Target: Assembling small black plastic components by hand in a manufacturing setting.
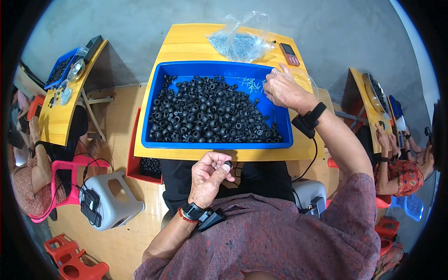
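Observation:
My left hand (pixel 211 176) is in front of the table's near edge. Its thumb and fingers pinch a small round black plastic cap (pixel 228 164). My right hand (pixel 285 89) is bent over the far right corner of the blue tray (pixel 219 145). Its fingers are curled together, and whatever is between them is hidden. A heap of black plastic caps (pixel 205 112) fills the tray's left and middle. Tiny clear pieces (pixel 251 84) lie scattered on the tray's floor beside my right fingers.
An open clear plastic bag (pixel 240 45) of tiny pale pieces and a red phone (pixel 290 54) are on the yellow table (pixel 186 39). A red bin (pixel 135 163) with black parts is below. Co-workers sit at tables on both sides. Plastic stools (pixel 114 198) stand on the floor.

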### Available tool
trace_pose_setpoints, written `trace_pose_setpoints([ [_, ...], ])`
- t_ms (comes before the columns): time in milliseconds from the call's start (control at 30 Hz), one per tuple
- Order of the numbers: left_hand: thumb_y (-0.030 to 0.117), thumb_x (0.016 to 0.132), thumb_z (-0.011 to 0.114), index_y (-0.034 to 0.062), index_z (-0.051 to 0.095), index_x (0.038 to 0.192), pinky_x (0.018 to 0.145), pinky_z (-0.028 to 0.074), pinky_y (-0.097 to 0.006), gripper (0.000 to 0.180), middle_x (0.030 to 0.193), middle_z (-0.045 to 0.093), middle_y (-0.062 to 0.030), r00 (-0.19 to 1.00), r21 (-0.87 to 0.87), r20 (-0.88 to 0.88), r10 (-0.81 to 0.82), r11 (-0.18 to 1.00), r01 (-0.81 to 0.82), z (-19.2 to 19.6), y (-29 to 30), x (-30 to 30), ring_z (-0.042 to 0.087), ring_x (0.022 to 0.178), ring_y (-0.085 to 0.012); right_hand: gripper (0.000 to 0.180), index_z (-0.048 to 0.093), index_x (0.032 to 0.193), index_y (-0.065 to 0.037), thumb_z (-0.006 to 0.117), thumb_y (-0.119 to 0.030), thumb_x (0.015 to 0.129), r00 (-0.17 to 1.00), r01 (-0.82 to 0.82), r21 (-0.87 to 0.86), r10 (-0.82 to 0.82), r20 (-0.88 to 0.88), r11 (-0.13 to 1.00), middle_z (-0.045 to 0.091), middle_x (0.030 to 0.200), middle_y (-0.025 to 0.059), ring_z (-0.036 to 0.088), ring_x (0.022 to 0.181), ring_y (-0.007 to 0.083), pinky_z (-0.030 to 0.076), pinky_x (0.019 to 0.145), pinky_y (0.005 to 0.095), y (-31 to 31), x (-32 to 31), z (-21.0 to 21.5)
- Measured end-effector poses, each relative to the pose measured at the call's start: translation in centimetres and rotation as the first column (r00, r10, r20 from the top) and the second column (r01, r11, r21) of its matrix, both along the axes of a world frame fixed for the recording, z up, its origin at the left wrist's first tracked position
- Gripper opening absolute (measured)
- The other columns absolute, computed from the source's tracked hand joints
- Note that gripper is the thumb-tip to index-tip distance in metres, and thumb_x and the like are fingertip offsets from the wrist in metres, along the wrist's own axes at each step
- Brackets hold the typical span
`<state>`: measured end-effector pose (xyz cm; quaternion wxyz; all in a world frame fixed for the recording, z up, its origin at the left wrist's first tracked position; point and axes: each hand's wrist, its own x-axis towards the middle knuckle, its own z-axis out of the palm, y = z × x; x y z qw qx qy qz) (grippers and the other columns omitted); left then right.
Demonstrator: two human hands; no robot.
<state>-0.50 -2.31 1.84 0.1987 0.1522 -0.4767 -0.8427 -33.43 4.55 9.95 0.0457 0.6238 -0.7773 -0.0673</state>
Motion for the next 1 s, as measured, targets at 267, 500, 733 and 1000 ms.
trace_pose_setpoints([
  [267, 0.003, 0.093, 0.063, -0.0018, 0.061, 0.107, 0.067, 0.059, -0.031, 0.015, 0.091, 0.064, -0.0079, 1.0, 0.034, 0.0, 0.023, 0.999, -0.023, -0.1, -0.1, -0.2, 0.064, 0.07, -0.0145, 0.01, 0.071, 0.083, -0.006, 0.063, -0.003, 0.08, 0.989, 0.026, -0.164, -0.002, 0.149, 0.986, 0.066, 0.085, 0.0127, 0.059, 0.099, 0.0301, 0.031, 0.109, 0.0513, 0.1, -0.4, -0.5],
  [500, 0.002, 0.093, 0.063, -0.0022, 0.061, 0.108, 0.068, 0.06, -0.032, 0.015, 0.091, 0.065, -0.0092, 1.0, 0.048, 0.02, 0.024, 0.999, -0.024, -0.3, -0.1, -0.1, 0.065, 0.07, -0.0152, 0.01, 0.065, 0.074, -0.007, 0.059, 0.001, 0.077, 0.994, 0.039, 0.009, -0.04, 0.101, 0.999, 0.062, 0.08, 0.0113, 0.058, 0.093, 0.0294, 0.035, 0.097, 0.046, -0.7, -0.1, 0.0],
  [733, 0.004, 0.093, 0.066, 0.0, 0.06, 0.106, 0.071, 0.06, -0.032, 0.015, 0.093, 0.066, -0.009, 1.0, 0.18, -0.02, 0.012, 0.984, -0.008, -0.9, 0.2, 0.1, 0.067, 0.073, -0.0158, 0.009, 0.057, 0.076, -0.008, 0.058, -0.004, 0.083, 0.989, -0.07, -0.171, 0.09, 0.114, 0.983, 0.057, 0.076, 0.0107, 0.058, 0.095, 0.029, 0.035, 0.096, 0.051, 0.4, -0.4, -0.6],
  [1000, 0.002, 0.093, 0.065, 0.0003, 0.06, 0.107, 0.075, 0.06, -0.033, 0.015, 0.096, 0.066, -0.0099, 0.998, 0.191, -0.068, 0.016, 0.982, -0.003, -0.7, 0.0, -0.3, 0.067, 0.076, -0.0155, 0.012, 0.058, 0.086, -0.002, 0.069, -0.006, 0.084, 0.742, 0.073, -0.419, 0.232, 0.629, 0.905, 0.064, 0.079, 0.012, 0.063, 0.07, 0.0237, 0.051, 0.063, 0.0352, 2.7, 10.5, 4.1],
])
